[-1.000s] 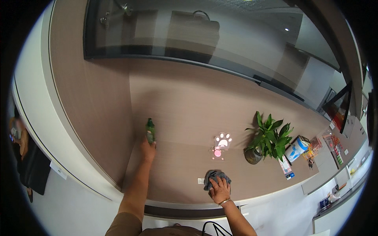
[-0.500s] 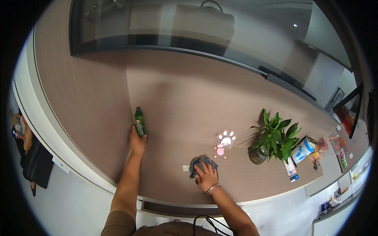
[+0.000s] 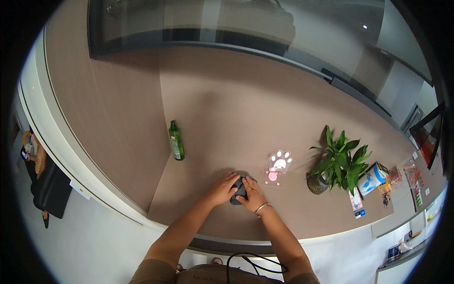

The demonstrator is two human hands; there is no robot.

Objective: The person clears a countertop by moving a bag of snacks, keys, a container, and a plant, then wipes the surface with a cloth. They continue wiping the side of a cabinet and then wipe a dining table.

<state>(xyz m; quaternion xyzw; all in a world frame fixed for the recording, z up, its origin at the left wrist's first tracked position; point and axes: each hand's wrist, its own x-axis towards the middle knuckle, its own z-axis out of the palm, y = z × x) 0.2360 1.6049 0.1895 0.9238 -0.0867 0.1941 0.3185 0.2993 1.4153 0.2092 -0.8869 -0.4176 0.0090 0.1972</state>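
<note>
Before me, a broad brown worktop (image 3: 298,217) carries a leafy potted plant (image 3: 343,161) on the right.
A green bottle (image 3: 176,143) stands at the back left; near the middle, the left hand (image 3: 223,190), fingers extended, touches one side of a bunched dark-grey cloth (image 3: 240,190), while the right hand (image 3: 253,194), equally unclenched, lies over the other.

From here, no wording legible. Green bottle (image 3: 177,142): label (image 3: 178,148) print too small. White paw print (image 3: 280,163), 4 toes, on pink-and-clear ornament (image 3: 272,176). Blue-and-white canister (image 3: 372,178), blue-ended card (image 3: 356,203) on desk (image 3: 302,213): printed, unreadable.
</note>
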